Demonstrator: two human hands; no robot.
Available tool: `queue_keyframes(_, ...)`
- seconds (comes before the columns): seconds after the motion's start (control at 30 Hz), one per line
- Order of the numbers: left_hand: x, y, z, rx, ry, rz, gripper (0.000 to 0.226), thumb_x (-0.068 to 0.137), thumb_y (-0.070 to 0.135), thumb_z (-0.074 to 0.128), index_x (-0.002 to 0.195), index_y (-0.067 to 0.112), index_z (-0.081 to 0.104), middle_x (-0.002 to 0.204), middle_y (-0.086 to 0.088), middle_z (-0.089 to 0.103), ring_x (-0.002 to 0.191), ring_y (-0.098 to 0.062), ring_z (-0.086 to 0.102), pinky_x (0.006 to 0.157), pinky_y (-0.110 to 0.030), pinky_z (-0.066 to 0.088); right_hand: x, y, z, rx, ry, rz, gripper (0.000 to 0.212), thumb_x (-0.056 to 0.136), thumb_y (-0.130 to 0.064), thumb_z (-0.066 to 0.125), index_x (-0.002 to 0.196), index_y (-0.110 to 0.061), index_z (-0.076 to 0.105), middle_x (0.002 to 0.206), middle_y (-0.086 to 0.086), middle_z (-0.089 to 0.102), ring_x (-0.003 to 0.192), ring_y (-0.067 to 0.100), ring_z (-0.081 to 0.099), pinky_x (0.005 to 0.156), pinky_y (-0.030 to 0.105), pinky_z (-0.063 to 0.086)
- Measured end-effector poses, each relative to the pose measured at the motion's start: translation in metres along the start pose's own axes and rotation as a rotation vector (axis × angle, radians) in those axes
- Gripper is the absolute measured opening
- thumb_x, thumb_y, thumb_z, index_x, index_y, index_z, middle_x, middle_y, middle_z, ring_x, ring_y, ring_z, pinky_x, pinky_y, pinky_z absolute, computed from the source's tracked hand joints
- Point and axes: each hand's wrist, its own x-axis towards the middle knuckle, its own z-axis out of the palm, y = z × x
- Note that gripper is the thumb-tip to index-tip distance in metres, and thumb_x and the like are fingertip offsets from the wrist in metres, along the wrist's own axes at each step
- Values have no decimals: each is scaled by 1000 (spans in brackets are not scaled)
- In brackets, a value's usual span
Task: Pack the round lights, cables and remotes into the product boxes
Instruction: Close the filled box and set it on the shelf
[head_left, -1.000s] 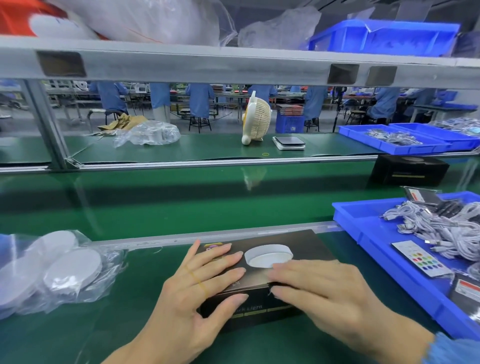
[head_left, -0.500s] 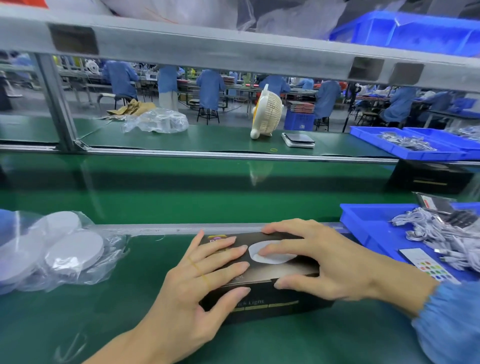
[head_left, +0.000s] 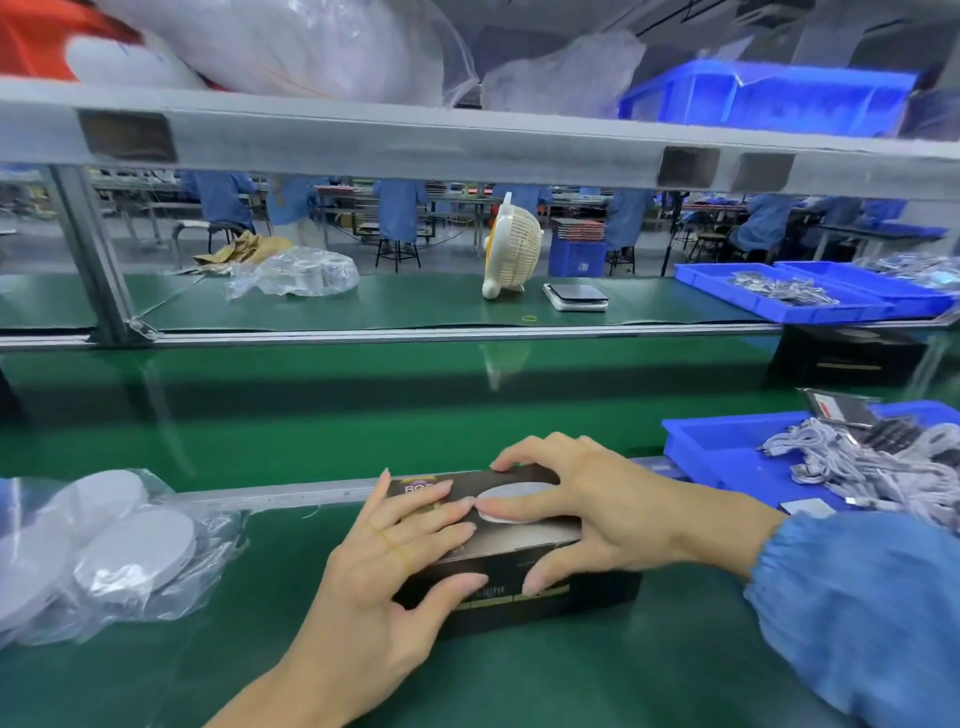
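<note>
Green desk (head_left: 519, 686): product box (head_left: 519, 566) at near edge. My right hand (head_left: 613, 514) has moved over it, gripping its far and near edges; left hand (head_left: 395, 561) presses flat. Box looks closed, ready to move on.

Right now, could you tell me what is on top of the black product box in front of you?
Both hands are: the left hand lies flat on the lid, and the right hand spans the black product box from far edge to front. They partly cover a printed white disc; the contents stay hidden.
</note>
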Motion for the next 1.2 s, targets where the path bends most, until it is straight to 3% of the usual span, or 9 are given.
queue_keyframes(0.2, -5, -9, 2, 21, 41, 31, 32, 82, 37, 73, 104, 14, 76, 119, 10, 70, 119, -11, 62, 108, -58, 38, -1, -4, 6, 74, 41, 19, 63, 79, -74, 53, 137, -51, 45, 144, -8, 33, 115, 20, 38, 100, 36, 34)
queue_keyframes(0.3, 5, -9, 1, 100, -26, -28, 35, 78, 35, 78, 106, 14, 76, 122, 5, 69, 120, -16, 62, 108, -63, 36, 9, 9, 1, 59, -8, -11, 67, 80, -69, 58, 141, -43, 46, 149, -2, 35, 124, 23, 42, 105, 39, 36)
queue_keyframes(0.4, 25, -10, 4, 358, -66, -242, 51, 77, 14, 82, 125, 10, 66, 139, -10, 56, 133, -31, 48, 110, -66, 28, 40, 17, -2, -52, 69, 232, 63, 89, -45, 65, 146, -33, 40, 158, 5, 23, 142, 24, 30, 113, 42, 29)
queue_keyframes(0.47, 24, -12, 6, 363, -3, -423, 56, 80, 4, 76, 133, 5, 57, 146, -15, 46, 136, -36, 41, 114, -56, 28, 57, -5, 25, -31, 354, 470, 51, 85, -15, 61, 136, -21, 52, 152, 13, 31, 139, 32, 32, 111, 45, 30)
queue_keyframes(0.53, 5, -6, 6, 240, 30, -457, 48, 82, 1, 72, 128, 9, 58, 139, -5, 51, 132, -26, 47, 115, -36, 31, 57, -41, 68, 122, 471, 333, 37, 77, -5, 53, 112, -10, 66, 130, 14, 55, 119, 34, 51, 98, 43, 42)
queue_keyframes(0.63, -24, 8, 7, 120, -119, -360, 38, 82, 10, 63, 117, 23, 63, 119, 14, 63, 110, -2, 58, 100, -6, 35, 37, -71, 95, 352, 408, 130, 23, 82, -13, 47, 92, -13, 68, 98, 2, 67, 93, 21, 57, 83, 35, 52)
queue_keyframes(0.8, -22, 11, 6, -11, -230, -449, 45, 80, 9, 63, 114, 37, 59, 104, 30, 66, 99, 9, 62, 90, -5, 42, 26, -73, 85, 524, 473, 92, 28, 85, -16, 48, 102, -21, 70, 100, -4, 69, 91, 11, 63, 86, 22, 50)
queue_keyframes(0.93, -18, 13, 2, -71, -253, -517, 56, 80, -1, 65, 106, 47, 55, 104, 42, 61, 98, 11, 63, 87, -1, 41, 28, -75, 87, 545, 464, 109, 29, 89, -16, 48, 105, -17, 72, 105, -4, 66, 95, 12, 64, 89, 27, 51)
queue_keyframes(1.2, -14, 11, 0, -137, -254, -602, 44, 84, -6, 63, 100, 35, 65, 98, 35, 66, 94, 7, 66, 84, -5, 46, 29, -75, 88, 526, 413, 132, 28, 91, -17, 48, 104, -16, 72, 104, -4, 64, 95, 17, 63, 90, 33, 50)
